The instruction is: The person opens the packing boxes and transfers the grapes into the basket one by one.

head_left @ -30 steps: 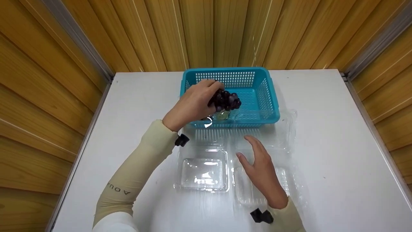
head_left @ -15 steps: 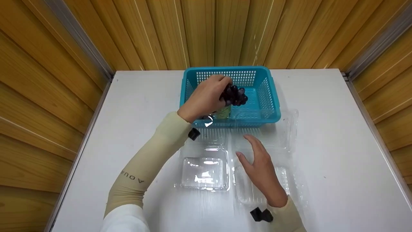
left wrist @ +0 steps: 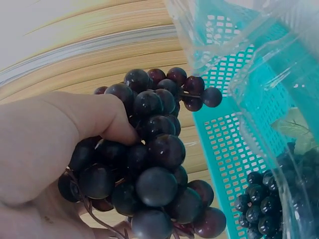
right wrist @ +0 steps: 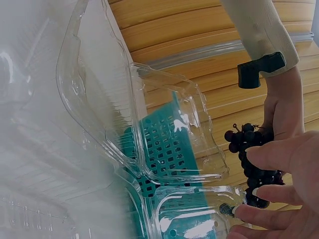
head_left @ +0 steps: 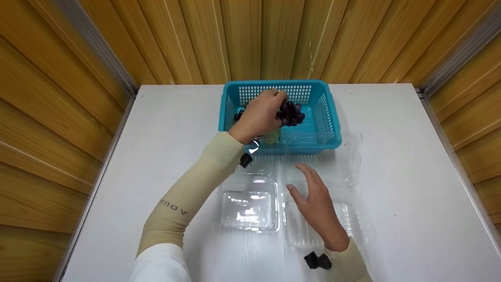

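My left hand (head_left: 259, 119) grips a bunch of dark purple grapes (head_left: 292, 113) above the turquoise basket (head_left: 274, 83). In the left wrist view, the thumb presses against the held grapes (left wrist: 159, 149), and a thin brown stem hangs by the fingers. More dark grapes (left wrist: 264, 204) lie inside the basket with a green leaf (left wrist: 299, 129); in the head view my left arm partly hides them. My right hand (head_left: 317, 205) holds nothing, thumb and fingers spread apart, over a clear plastic container (head_left: 301, 233) on the right.
A second clear plastic container (head_left: 246, 211) stands open to the left of the first. Their raised clear lids (head_left: 344, 164) lean at the basket's front side and overlap its rim. Wood-patterned walls (head_left: 274, 43) enclose the white table (head_left: 411, 176) at the back and sides.
My left hand has moved right and slightly farther back with the grapes. Grapes at the basket's left side have come into view behind it. My right hand has stayed in place.
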Demonstrator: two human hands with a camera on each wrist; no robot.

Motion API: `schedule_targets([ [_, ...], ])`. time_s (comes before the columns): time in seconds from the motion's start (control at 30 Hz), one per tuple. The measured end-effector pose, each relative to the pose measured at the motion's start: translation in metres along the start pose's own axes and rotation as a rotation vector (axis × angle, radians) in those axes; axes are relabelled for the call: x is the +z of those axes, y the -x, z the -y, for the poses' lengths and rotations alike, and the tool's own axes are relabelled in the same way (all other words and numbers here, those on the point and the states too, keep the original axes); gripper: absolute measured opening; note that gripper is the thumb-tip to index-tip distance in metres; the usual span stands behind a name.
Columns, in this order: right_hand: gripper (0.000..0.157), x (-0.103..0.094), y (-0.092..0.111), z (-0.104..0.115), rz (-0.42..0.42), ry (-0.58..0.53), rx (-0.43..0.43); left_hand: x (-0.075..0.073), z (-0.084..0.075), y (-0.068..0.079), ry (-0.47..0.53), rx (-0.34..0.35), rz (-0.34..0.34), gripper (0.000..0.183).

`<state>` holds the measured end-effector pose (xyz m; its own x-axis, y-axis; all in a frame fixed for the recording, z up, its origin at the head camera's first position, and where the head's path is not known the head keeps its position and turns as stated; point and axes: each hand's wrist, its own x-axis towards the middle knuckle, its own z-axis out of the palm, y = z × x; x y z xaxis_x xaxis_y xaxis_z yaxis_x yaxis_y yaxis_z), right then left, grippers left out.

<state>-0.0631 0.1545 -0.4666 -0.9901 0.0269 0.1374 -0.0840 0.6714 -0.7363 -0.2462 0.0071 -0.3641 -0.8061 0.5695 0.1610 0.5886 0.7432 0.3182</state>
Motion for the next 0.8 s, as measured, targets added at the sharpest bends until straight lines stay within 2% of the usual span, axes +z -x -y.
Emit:
schedule_targets([
  [0.27,0.057,0.001,-0.001,-0.002,-0.015,0.008,-0.006,0.010,-0.001,-0.009,-0.010,-0.042,0.064,0.053],
  [0.6,0.057,0.000,-0.001,-0.004,-0.009,-0.006,0.010,0.025,0.000,-0.018,-0.002,-0.035,0.111,0.052],
  [0.8,0.057,0.001,-0.001,-0.005,-0.011,0.006,0.022,0.032,0.002,-0.020,0.041,-0.010,0.117,0.040],
])
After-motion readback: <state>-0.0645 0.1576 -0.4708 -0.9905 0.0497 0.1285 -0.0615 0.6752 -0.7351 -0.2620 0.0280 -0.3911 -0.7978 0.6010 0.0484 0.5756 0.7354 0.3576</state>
